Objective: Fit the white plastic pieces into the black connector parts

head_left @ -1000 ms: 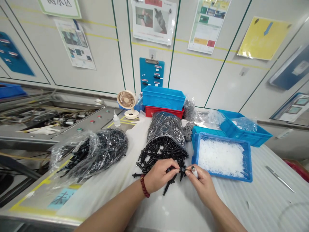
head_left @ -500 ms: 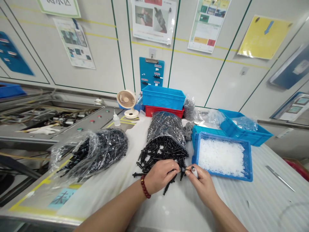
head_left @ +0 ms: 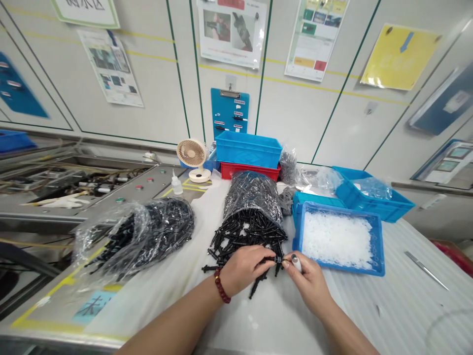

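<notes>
Head view: left hand (head_left: 244, 270) pinches black fitting (head_left: 278, 259) in narrow fingertip grip, long axis near level, tip pointing right, just beside white tool (head_left: 296, 263) pinched in right hand (head_left: 310, 281). Loose fittings pile (head_left: 248, 236) right behind; blue tray (head_left: 379, 241) of white rings (head_left: 336, 241) to right; white tabletop (head_left: 273, 325) below hands.

Right hand (head_left: 309, 281) has the blue tray (head_left: 338, 240) right there at one o'clock, tight! Left hand (head_left: 244, 270) is up against the heap of black plastic parts (head_left: 248, 241), ten through twelve, with the bag of black parts (head_left: 138, 236) further out at nine. The way through? Six o'clock across the white table (head_left: 273, 320), or three o'clock towards the metal tool (head_left: 423, 269)!
</notes>
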Demonstrator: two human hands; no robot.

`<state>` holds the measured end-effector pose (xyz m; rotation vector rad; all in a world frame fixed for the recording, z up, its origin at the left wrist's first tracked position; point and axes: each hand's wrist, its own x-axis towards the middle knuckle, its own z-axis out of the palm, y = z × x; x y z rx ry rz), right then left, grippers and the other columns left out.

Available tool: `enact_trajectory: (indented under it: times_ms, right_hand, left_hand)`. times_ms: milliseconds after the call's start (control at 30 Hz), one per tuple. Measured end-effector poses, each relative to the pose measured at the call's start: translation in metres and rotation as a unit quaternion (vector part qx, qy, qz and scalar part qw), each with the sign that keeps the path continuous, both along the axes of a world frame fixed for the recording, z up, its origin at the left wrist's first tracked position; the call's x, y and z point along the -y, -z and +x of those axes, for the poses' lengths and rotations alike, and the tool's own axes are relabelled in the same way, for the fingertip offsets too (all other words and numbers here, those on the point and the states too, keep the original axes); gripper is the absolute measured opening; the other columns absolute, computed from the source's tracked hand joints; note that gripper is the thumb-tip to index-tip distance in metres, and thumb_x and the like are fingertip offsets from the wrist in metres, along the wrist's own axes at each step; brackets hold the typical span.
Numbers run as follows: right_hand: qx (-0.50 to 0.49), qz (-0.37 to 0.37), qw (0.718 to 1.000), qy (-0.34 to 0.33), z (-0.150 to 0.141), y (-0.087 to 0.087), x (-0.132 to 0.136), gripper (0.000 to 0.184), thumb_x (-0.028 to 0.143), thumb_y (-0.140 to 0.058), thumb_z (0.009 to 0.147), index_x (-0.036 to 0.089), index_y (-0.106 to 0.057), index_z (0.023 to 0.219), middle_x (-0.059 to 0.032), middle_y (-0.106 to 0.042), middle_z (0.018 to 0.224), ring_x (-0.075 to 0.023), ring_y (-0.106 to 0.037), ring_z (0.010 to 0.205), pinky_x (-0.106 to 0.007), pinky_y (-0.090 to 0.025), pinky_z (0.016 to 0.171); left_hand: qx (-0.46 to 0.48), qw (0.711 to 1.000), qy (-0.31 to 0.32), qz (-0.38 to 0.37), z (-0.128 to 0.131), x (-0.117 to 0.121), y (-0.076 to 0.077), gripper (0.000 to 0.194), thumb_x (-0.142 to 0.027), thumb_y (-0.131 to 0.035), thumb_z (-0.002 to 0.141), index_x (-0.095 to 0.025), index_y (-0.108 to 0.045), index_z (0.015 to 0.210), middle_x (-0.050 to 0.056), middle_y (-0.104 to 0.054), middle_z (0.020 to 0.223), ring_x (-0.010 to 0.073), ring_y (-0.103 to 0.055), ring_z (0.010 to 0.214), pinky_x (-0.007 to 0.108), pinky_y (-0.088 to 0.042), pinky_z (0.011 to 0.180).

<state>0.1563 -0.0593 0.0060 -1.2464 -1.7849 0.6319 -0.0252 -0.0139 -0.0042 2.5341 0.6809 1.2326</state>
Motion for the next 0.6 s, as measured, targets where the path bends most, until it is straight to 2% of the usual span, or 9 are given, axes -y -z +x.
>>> enact_trajectory:
  times_ms: [233, 433, 600]
  right_hand:
    - [0.018, 0.008, 1.000, 0.005, -0.0005, -0.0007, -0.0010, 0.023, 0.035, -0.045, 0.084, 0.018, -0.055, 0.072, 0.0016, -0.051, 0.063, -0.0115, -0.047, 0.057, -0.021, -0.037, 0.055]
    - [0.052, 0.036, 0.998, 0.009, -0.0003, 0.0029, -0.0022, 0.022, 0.034, -0.044, 0.085, 0.019, -0.057, 0.075, 0.0010, -0.054, 0.062, -0.0116, -0.048, 0.054, -0.022, -0.037, 0.053]
    - [0.077, 0.025, 0.997, -0.003, -0.0008, 0.0054, -0.0047, 0.021, 0.032, -0.042, 0.086, 0.019, -0.056, 0.077, 0.0008, -0.055, 0.063, -0.0122, -0.050, 0.056, -0.022, -0.037, 0.054]
  left_hand:
    - [-0.016, 0.999, -0.010, -0.028, 0.0018, -0.0012, 0.0039, 0.022, -0.028, -0.043, 0.090, -0.014, -0.059, 0.087, 0.006, -0.064, 0.078, 0.0145, -0.060, 0.072, 0.024, -0.049, 0.068]
    - [-0.038, 0.998, -0.004, -0.046, 0.0013, -0.0021, 0.0041, 0.025, -0.030, -0.045, 0.090, -0.015, -0.054, 0.107, 0.007, -0.064, 0.094, 0.0156, -0.060, 0.084, 0.025, -0.049, 0.076]
    - [-0.087, 0.994, 0.025, -0.061, 0.0020, -0.0017, 0.0054, 0.019, -0.024, -0.040, 0.091, -0.016, -0.056, 0.099, 0.005, -0.064, 0.089, 0.0155, -0.059, 0.081, 0.024, -0.047, 0.074]
